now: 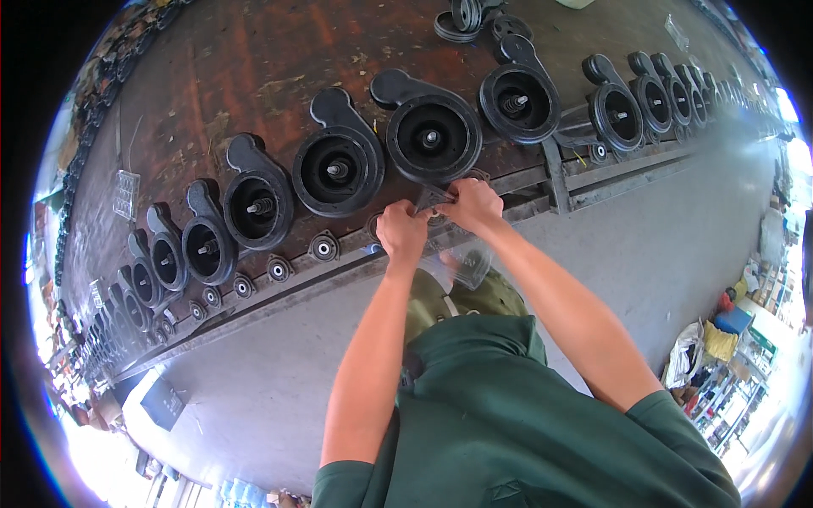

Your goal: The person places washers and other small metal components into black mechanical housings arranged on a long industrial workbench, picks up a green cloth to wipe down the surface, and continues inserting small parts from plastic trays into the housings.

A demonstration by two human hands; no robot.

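Observation:
My left hand [404,230] and my right hand [474,206] meet at the bench's front edge, fingers pinched close together. Between them is a piece of clear plastic packaging [467,264], which hangs below the hands in front of my body. Whether it is a bag or a moulded tray, I cannot tell. Just beyond the hands sits a black round housing [434,173] with a metal shaft in its open centre. To the left of my left hand, a small flanged bearing [324,246] lies on the edge; another, partly hidden, is beside my fingers.
More black housings [337,173] stand in a curved-looking row along the worn brown bench [279,51], with several flanged bearings [244,285] in front. A clear moulded tray [126,195] lies at left. Black wheel-like parts [466,19] are stacked at the back. Shelves [735,398] stand at right.

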